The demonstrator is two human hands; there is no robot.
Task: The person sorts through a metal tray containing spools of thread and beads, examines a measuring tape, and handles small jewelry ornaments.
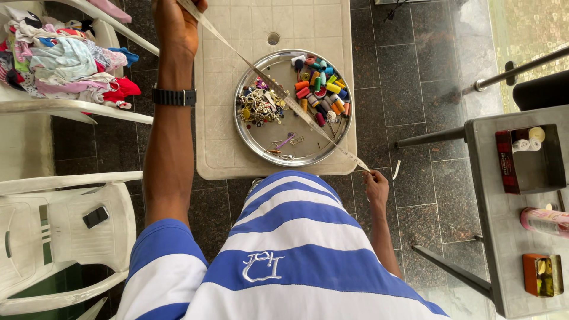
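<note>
- Your left hand (176, 26) is stretched far out in front of you, at the top edge of the view, fingers closed on one end of a pale tape (296, 109).
- Your right hand (376, 188) sits close to your body, just past the near edge of the surface (237, 154), fingertips pinching the tape's other end.
- The tape runs taut between the two hands in a straight diagonal, crossing above the tray (261, 151). A short loose tail hangs just beyond your right hand.
- The tray is round and shiny, resting on the pale surface. In its right half lie thread spools (320, 89) in many colours; in its left half is a tangle of small metal bits (259, 106).
- You wear a black watch (173, 96) on your left wrist and a blue-and-white striped shirt (290, 255).
- To your left, one white chair holds a heap of clothes (65, 56); a nearer white chair (65, 237) carries a dark phone (95, 216).
- To your right, a grey stand (504, 237) holds an open box with white rolls (529, 140), a pink can (545, 220) lying on its side, and a small open tin (542, 274).
</note>
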